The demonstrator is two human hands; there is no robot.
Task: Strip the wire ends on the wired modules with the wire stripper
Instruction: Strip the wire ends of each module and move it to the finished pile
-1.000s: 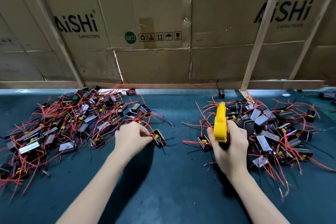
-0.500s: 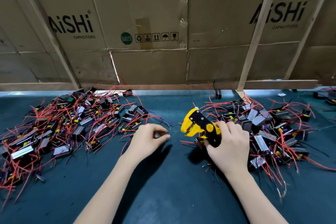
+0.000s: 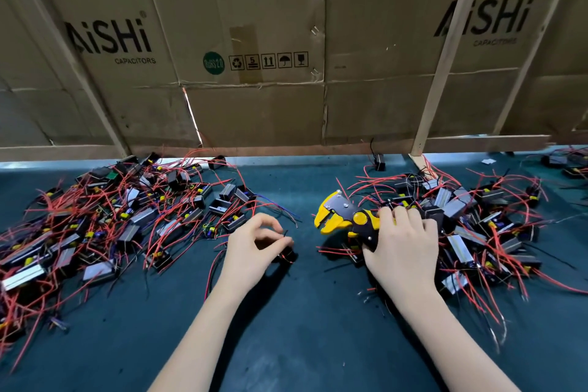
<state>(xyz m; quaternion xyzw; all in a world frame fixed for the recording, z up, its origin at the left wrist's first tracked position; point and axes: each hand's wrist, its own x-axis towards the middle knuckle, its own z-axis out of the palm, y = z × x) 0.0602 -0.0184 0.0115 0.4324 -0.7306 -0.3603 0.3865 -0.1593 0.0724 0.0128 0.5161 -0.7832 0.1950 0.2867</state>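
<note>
Fingers of my right hand grip the wire stripper; my left hand pinches a thin wire.

Both forearms are bare to the frame's lower edge, with no sleeves, gloves, rings or watch showing.

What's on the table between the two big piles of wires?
In the head view, both hands: the left hand pinches a thin wire and the right hand grips the yellow wire stripper. Around them lies bare dark mat.
</note>
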